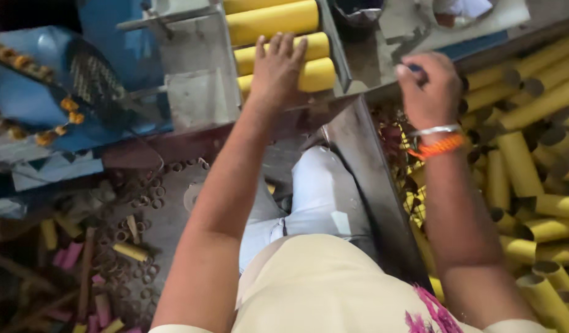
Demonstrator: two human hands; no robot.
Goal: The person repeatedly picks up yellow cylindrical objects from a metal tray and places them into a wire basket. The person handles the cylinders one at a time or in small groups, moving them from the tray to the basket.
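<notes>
Fingers of the left hand [277,69] lie flat and together on the yellow tubes [309,75] in the tray [201,68], steadying them, while the right hand [427,91] curls shut on a dark handle [415,69].

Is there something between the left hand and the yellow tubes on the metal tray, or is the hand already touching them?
Nothing visible stands between them. The left hand already lies flat on the yellow tubes in the metal tray, fingers spread over them.
</notes>
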